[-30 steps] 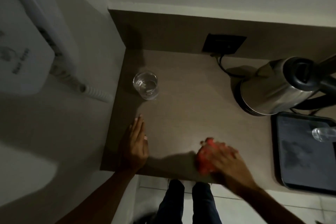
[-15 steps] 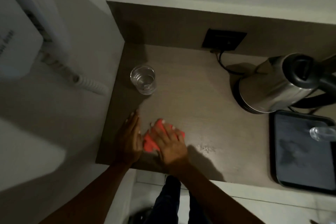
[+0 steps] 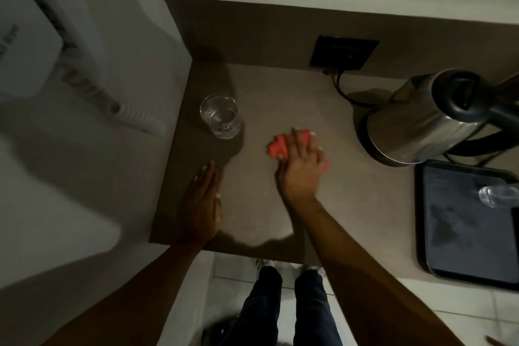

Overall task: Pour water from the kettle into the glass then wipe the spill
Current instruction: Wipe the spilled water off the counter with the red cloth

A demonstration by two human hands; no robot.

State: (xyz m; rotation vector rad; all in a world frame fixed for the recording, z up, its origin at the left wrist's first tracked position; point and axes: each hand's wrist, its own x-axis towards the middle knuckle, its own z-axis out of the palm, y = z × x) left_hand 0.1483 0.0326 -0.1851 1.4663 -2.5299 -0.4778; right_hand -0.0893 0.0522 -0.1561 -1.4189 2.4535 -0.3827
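A clear glass [image 3: 221,116] with water in it stands near the back left corner of the brown counter [image 3: 280,93]. The steel kettle [image 3: 421,121] with a black lid sits on its base at the right. My right hand [image 3: 302,163] presses a red cloth [image 3: 278,147] flat on the middle of the counter, between glass and kettle; most of the cloth is hidden under the palm. My left hand [image 3: 200,206] lies flat on the counter near its left front edge, fingers together, holding nothing.
A dark tray [image 3: 463,219] with a clear glass object [image 3: 497,195] on it lies at the right front. A black wall socket [image 3: 344,53] with the kettle cord is at the back. A white wall unit with a coiled cord [image 3: 134,114] hangs at the left.
My right hand has slid the red cloth from the front edge leftward next to my left hand, then away and to the right to the counter's middle. The left hand stayed put.
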